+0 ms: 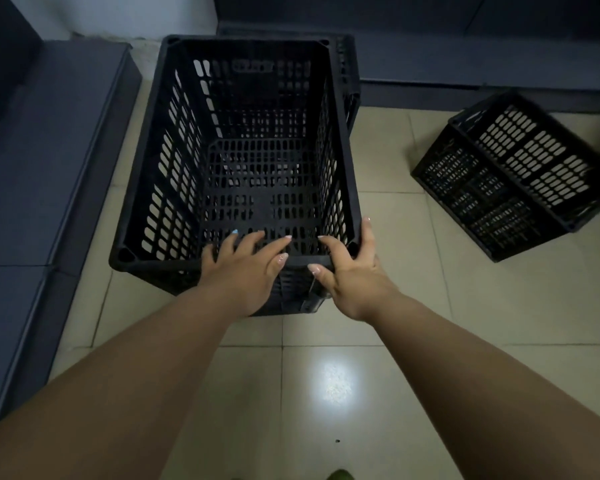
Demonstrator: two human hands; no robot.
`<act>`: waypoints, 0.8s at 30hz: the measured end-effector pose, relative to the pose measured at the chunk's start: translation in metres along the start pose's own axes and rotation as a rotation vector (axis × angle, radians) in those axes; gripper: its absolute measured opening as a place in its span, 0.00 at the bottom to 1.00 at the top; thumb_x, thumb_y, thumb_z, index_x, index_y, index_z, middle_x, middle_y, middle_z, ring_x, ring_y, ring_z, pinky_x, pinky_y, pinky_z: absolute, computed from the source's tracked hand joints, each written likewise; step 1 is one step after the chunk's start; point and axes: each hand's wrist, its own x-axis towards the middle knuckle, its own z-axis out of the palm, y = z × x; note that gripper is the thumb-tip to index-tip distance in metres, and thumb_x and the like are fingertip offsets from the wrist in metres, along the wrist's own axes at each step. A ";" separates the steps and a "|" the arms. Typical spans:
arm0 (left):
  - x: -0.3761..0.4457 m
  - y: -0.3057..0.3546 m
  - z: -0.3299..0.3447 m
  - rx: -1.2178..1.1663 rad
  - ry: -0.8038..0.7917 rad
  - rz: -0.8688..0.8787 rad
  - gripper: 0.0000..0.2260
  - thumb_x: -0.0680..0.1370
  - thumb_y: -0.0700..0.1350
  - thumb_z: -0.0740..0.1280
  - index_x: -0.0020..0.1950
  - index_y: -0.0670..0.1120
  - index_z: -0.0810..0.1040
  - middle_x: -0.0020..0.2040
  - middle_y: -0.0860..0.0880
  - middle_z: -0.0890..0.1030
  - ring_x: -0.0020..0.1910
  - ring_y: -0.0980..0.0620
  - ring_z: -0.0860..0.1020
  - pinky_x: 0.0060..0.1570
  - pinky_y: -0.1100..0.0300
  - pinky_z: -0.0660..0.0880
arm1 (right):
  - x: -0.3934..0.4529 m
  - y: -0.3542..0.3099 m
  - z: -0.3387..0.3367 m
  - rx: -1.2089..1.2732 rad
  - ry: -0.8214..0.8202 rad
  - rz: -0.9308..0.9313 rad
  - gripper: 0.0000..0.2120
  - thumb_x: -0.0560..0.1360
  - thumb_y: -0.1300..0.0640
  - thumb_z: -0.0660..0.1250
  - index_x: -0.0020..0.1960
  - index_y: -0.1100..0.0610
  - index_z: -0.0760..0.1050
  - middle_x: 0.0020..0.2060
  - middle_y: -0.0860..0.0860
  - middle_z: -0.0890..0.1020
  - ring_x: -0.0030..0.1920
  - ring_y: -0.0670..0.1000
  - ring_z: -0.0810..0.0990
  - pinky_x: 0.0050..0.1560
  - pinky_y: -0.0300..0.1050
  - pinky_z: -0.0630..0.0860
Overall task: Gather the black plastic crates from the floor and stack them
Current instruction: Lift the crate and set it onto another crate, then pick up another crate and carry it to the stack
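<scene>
A tall black plastic crate (pixel 343 161) stands upright in the middle, empty, its open top facing me. It seems to sit on another black crate (pixel 350 77) whose rim shows behind its far right corner. My left hand (pixel 243 271) rests over the near rim with its fingers spread and straight, reaching inside. At the near right corner, my right hand (pixel 350 275) curls round the rim, thumb on the front edge and fingers over the side. A third black crate (pixel 513 174) lies tipped on its side on the floor at the right.
Dark grey low platforms run along the left (pixel 42 174) and the back wall (pixel 465 64). The beige tiled floor (pixel 413 306) shows a bright light reflection near my feet. Open floor lies between the stack and the tipped crate.
</scene>
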 end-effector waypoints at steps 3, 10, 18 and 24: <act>0.013 0.011 -0.010 0.000 -0.076 -0.083 0.20 0.80 0.62 0.38 0.72 0.72 0.44 0.78 0.57 0.46 0.76 0.46 0.41 0.71 0.40 0.41 | 0.015 0.001 -0.013 -0.040 -0.030 0.003 0.27 0.77 0.37 0.54 0.74 0.36 0.50 0.73 0.50 0.27 0.76 0.60 0.46 0.75 0.54 0.51; 0.026 0.065 -0.020 0.028 0.074 -0.206 0.21 0.82 0.57 0.43 0.75 0.67 0.45 0.78 0.51 0.52 0.76 0.43 0.49 0.72 0.41 0.48 | 0.029 0.028 -0.059 0.003 0.067 -0.041 0.28 0.79 0.38 0.49 0.75 0.36 0.43 0.77 0.49 0.38 0.77 0.56 0.43 0.75 0.53 0.47; 0.055 0.162 -0.056 -0.081 0.438 -0.014 0.19 0.82 0.54 0.52 0.73 0.57 0.64 0.66 0.49 0.72 0.62 0.44 0.70 0.59 0.48 0.68 | 0.009 0.100 -0.152 -0.003 0.471 -0.009 0.22 0.80 0.43 0.54 0.70 0.51 0.67 0.74 0.52 0.60 0.70 0.55 0.65 0.65 0.49 0.65; 0.104 0.233 -0.089 -0.109 0.520 0.109 0.17 0.80 0.53 0.57 0.69 0.53 0.71 0.62 0.48 0.74 0.59 0.45 0.71 0.58 0.49 0.66 | 0.026 0.140 -0.204 -0.043 0.496 0.005 0.20 0.79 0.44 0.57 0.68 0.50 0.70 0.72 0.50 0.63 0.67 0.53 0.68 0.64 0.49 0.67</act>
